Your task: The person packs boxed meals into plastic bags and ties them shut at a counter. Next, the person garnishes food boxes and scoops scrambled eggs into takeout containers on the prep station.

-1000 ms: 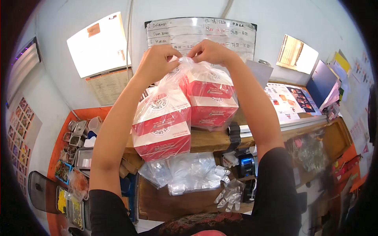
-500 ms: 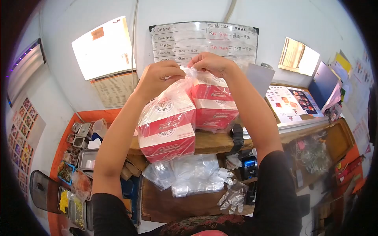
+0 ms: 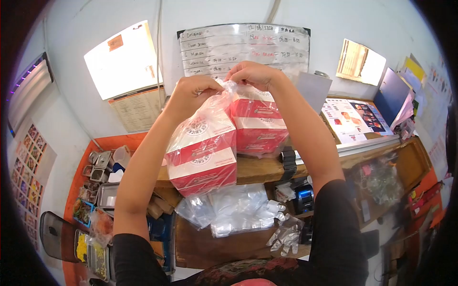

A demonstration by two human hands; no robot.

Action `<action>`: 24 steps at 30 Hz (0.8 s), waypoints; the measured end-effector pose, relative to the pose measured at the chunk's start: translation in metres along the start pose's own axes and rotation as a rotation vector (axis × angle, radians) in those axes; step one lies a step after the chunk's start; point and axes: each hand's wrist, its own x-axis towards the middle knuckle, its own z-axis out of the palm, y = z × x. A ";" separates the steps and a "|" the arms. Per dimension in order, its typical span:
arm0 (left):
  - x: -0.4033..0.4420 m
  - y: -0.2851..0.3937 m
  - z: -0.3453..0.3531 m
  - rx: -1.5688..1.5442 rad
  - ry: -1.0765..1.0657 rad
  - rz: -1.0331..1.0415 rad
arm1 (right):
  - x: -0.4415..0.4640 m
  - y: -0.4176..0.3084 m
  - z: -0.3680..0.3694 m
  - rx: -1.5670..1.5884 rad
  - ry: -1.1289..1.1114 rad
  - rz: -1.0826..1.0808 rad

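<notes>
A clear plastic bag [image 3: 214,106] encloses two stacked red-and-white food boxes [image 3: 202,162] at the front edge of a wooden shelf. My left hand [image 3: 198,89] pinches the gathered top of this bag from the left. From the right, my right hand [image 3: 255,75] has its fingers closed on the same bunched plastic. The fingertips of both hands nearly meet, and whether a knot is there I cannot make out. Just behind and to the right stands a second bagged stack of similar boxes [image 3: 260,128], partly covered by my right forearm.
Below the shelf [image 3: 257,171] lie clear plastic bags [image 3: 241,209] and plastic gloves [image 3: 286,238]. Metal trays and containers [image 3: 99,255] line the orange counter at left. A whiteboard [image 3: 243,45] hangs ahead. Printed sheets [image 3: 355,119] and a dark folder [image 3: 393,100] are at right.
The view has shifted slightly. Both hands still grip the bag's top and the boxes stay in place; the plastic between my fingers looks a little more bunched.
</notes>
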 end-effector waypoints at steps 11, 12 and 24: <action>0.013 -0.013 -0.001 -0.463 0.127 -0.449 | -0.015 0.013 0.025 0.225 0.395 -0.291; 0.014 -0.010 0.000 -0.484 0.125 -0.482 | -0.015 0.015 0.028 0.227 0.384 -0.280; 0.003 -0.008 0.010 -0.321 0.039 -0.412 | -0.031 -0.001 0.008 -0.381 0.293 -0.172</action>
